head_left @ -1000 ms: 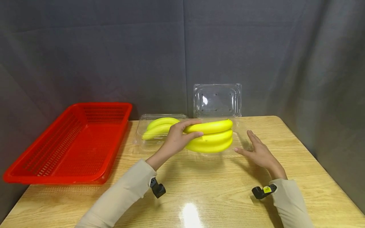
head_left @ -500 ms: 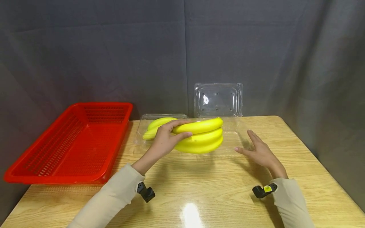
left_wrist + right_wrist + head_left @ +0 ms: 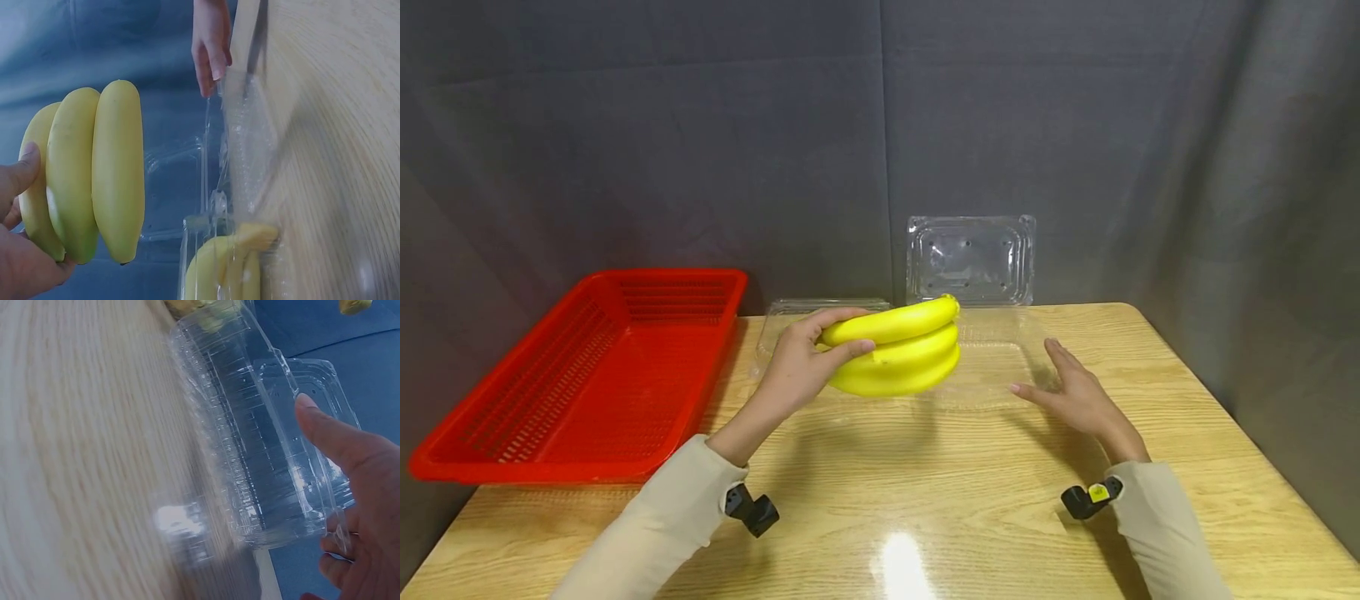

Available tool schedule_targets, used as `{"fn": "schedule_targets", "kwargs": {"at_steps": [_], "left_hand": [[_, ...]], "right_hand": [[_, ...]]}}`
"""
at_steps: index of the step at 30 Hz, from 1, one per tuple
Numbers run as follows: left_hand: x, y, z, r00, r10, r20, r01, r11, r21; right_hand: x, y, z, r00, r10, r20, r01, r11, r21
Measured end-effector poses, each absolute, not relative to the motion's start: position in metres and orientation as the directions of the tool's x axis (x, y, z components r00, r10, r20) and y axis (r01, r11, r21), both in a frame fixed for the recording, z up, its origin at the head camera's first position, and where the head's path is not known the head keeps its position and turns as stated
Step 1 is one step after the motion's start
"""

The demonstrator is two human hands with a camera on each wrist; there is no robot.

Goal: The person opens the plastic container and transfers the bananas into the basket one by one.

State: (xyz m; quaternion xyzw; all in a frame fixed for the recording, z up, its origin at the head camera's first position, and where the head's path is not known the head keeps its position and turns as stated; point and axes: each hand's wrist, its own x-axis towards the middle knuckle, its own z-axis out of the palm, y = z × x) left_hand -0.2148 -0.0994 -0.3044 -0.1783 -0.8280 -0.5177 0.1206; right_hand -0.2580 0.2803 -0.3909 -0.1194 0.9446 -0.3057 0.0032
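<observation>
A bunch of yellow bananas [image 3: 898, 350] is held in the air by my left hand [image 3: 797, 367], thumb in front and fingers behind its left end. In the left wrist view the bunch [image 3: 81, 175] hangs apart from the containers. My right hand [image 3: 1086, 408] is at the right side of an open clear plastic clamshell container [image 3: 992, 362], its thumb and fingers spread. The right wrist view shows the thumb [image 3: 334, 431] by the container's rim. The container's lid [image 3: 970, 262] stands upright at the back.
To the left, a second clear container [image 3: 827, 306] is partly hidden by my left hand; bananas [image 3: 212, 269] inside it show in the left wrist view. A red perforated basket [image 3: 602, 392] stands at the table's left. Grey cloth [image 3: 700, 150] hangs behind the wooden table [image 3: 1000, 533].
My left hand has carried the bananas left, from over the open container toward the second one, and their right end has tilted up. My right hand has hardly moved.
</observation>
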Motion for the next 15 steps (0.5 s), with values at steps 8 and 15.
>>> {"fn": "schedule_targets", "kwargs": {"at_steps": [8,15], "left_hand": [[-0.210,-0.119,-0.302,-0.901,0.144,0.409,0.431,0.400,0.809],[-0.204,-0.141,-0.300,-0.902,0.094,0.422,0.418,0.437,0.796]], "right_hand": [[-0.262,0.280,-0.392,-0.969,-0.237,0.070,-0.234,0.791,-0.566],[-0.265,0.280,-0.394,-0.968,-0.245,0.062,-0.238,0.800,-0.552]]}}
